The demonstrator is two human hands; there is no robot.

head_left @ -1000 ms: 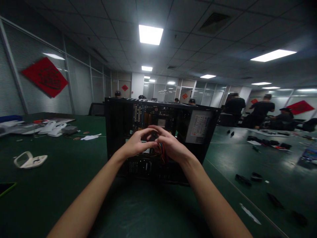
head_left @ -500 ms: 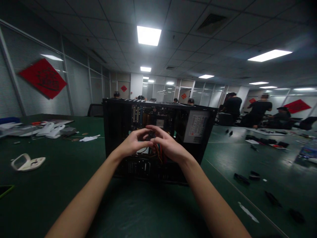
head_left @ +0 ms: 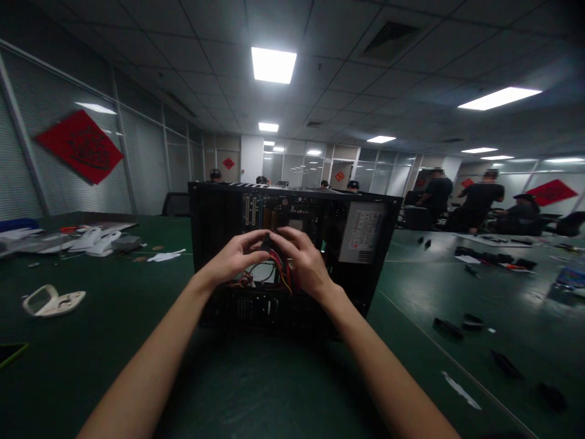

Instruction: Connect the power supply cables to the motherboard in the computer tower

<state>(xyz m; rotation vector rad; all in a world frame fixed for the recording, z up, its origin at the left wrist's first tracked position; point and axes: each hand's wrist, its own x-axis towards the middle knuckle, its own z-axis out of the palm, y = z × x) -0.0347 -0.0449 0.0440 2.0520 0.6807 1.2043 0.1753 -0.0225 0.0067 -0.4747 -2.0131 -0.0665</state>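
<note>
An open black computer case stands upright before me on the green table, its inside facing me. My left hand is closed, thumb and fingers pinching a small black cable connector. Its red, yellow and black wires hang down between both hands. My right hand is curled around the wire bundle, fingertips touching the connector. Behind my hands is the motherboard with its slots. A power supply with a white label sits at the right inside the case.
To the left lie an opened white case, a phone-like thing with a green edge, paper scraps and assorted clutter. Several small black parts and a white strip are on the right. Several people are farther back.
My hands have turned slightly and the connector has come up between my fingertips, its wires now more exposed. My right hand has rotated so that its back faces me more.
</note>
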